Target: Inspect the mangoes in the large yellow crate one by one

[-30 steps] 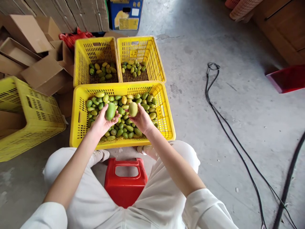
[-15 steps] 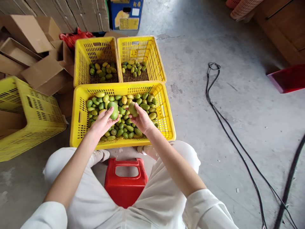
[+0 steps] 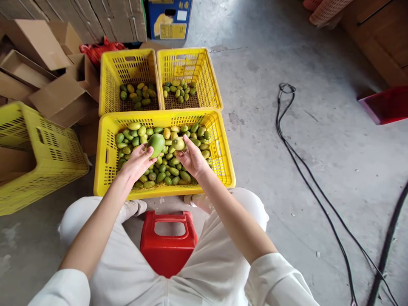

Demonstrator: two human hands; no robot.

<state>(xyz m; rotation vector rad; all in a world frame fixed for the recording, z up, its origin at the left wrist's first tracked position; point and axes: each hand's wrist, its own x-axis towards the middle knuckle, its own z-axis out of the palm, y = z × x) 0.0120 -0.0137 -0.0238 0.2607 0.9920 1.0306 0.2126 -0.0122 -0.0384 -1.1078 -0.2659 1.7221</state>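
My left hand (image 3: 137,161) holds a large green mango (image 3: 157,143) at its fingertips above the near yellow crate (image 3: 105,170), which is heaped with several green and yellow mangoes. Beside it, my right hand (image 3: 193,159) grips a smaller yellowish mango (image 3: 178,143) over the same heap. Both hands hover close together near the crate's middle.
Two smaller yellow crates (image 3: 108,80) (image 3: 208,85) with a few mangoes each stand behind. Another yellow crate (image 3: 35,161) lies tipped at the left among cardboard boxes (image 3: 54,93). A red stool (image 3: 167,242) sits between my knees. Black cables (image 3: 299,161) run over the concrete floor on the right.
My left hand has turned the green mango and pushed it out to the fingertips, a little to the right. My right hand has lowered slightly and rolled its yellowish mango forward.
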